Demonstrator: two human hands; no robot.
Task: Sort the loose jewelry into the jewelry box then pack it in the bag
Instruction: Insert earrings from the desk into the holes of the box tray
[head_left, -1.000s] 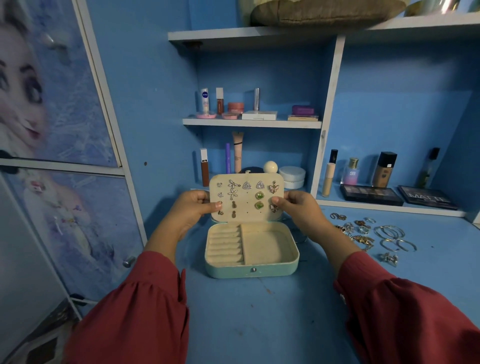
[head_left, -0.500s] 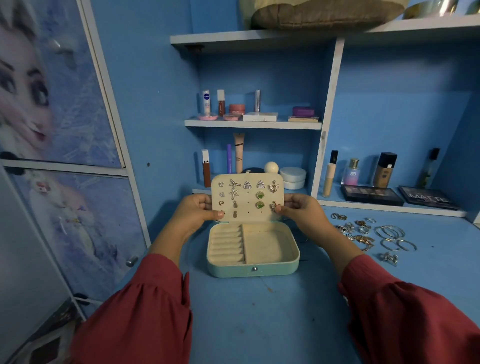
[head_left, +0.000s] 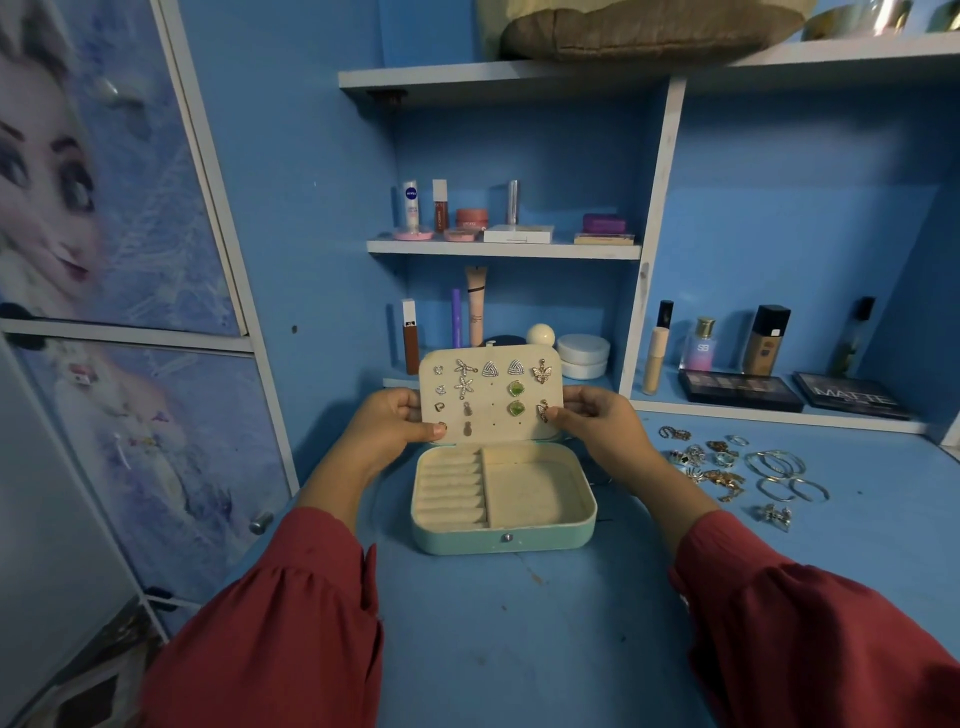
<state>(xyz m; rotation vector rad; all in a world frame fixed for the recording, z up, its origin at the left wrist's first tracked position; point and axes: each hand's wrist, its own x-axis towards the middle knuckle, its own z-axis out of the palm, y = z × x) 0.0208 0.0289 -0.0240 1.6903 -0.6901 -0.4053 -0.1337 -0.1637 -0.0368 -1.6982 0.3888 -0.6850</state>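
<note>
Two red sleeves (head_left: 291, 639) enter from the lower corners and extend over the blue table (head_left: 519, 649). The jewelry box (head_left: 503, 496) sits on the table at centre, pale green outside, cream-lined inside, with its base open toward the camera. The base holds a ridged ring-roll section on the left and a plain compartment on the right; a small snap stud is on the front wall. The left hand (head_left: 387, 426) grips the left edge of the upright earring panel (head_left: 491, 397), thumb on its front face. The right hand (head_left: 597, 423) grips the right edge of the same panel, thumb on the front near a butterfly-shaped earring. The panel stands at the rear of the base and carries rows of stud earrings, among them two green stones (head_left: 516, 398). The loose jewelry (head_left: 737, 467), comprising rings, bangles and gold pieces, lies on the table to the right of the box, apart from it. Behind, the shelving (head_left: 504, 250) holds cosmetics bottles, tubes and jars; two palettes (head_left: 740, 389) lie on the lower right ledge. A bag (head_left: 649, 28) rests on the top shelf.
</note>
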